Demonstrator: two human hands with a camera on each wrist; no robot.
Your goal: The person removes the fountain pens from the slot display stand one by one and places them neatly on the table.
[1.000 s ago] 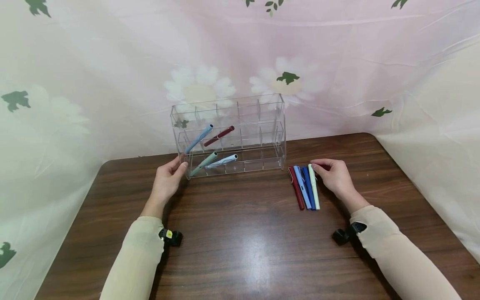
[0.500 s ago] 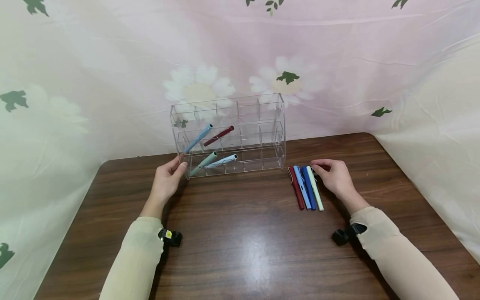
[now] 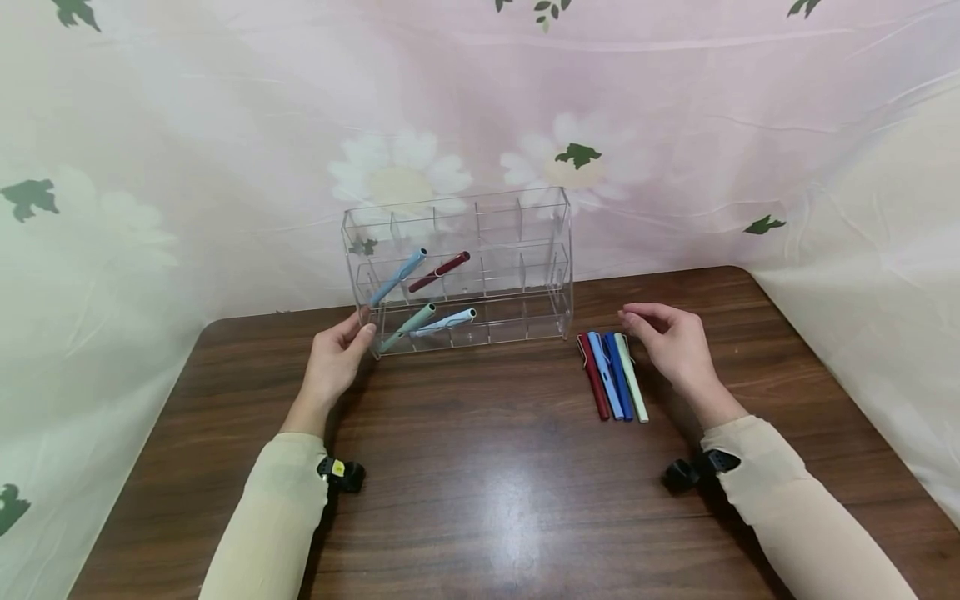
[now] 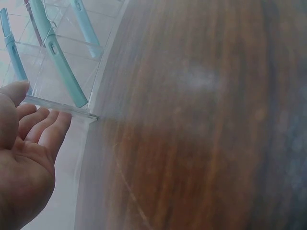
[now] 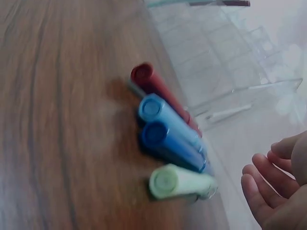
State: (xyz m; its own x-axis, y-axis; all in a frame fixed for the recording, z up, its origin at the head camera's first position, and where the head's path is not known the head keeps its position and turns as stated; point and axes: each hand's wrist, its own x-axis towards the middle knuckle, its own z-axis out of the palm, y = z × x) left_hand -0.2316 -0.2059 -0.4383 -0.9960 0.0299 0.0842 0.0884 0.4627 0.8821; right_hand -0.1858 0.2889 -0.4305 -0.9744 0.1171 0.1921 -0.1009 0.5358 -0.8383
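Four capped pens lie side by side on the wooden table: dark red point(image 3: 592, 377), light blue point(image 3: 604, 375), dark blue point(image 3: 618, 375) and pale green point(image 3: 632, 379). The right wrist view shows their ends, from dark red point(image 5: 153, 84) to pale green point(image 5: 177, 182). My right hand point(image 3: 637, 321) hovers just right of their far ends, fingers relaxed, holding nothing. My left hand point(image 3: 358, 327) rests its thumb and fingers against the front left corner of a clear acrylic organizer point(image 3: 525, 250). Several pens lean in its left cells, among them a mint pen point(image 4: 57, 62).
The organizer stands at the table's back edge against a flowered cloth backdrop point(image 3: 675, 125). Its right-hand cells hold nothing. Bare brown tabletop point(image 3: 487, 483) stretches in front of both hands.
My right hand has lifted off the far end of the pale green pen and risen a little. That pen's near end swung slightly right. The left hand has stayed put.
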